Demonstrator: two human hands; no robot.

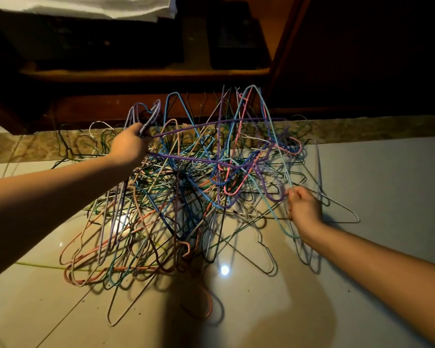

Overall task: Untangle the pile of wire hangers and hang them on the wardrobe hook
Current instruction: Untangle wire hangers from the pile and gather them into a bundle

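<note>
Darkness swallowed the wardrobe (pixel 362 59) beyond; single wires blurred together. Tangled hangers (pixel 181 187) lay on the floor (pixel 374 172) between both hands: left hand (pixel 129 144) gripped purple hangers (pixel 211 121) far left, right hand (pixel 304 207) pinched a pale wire (pixel 286 172) near right.

The wire hangers (pixel 181 187) are purple, blue, pink, green, white and black. The floor (pixel 374 172) is pale grey-white, the stone strip (pixel 387 126) mottled brown, the wardrobe (pixel 91 109) dark brown.
</note>
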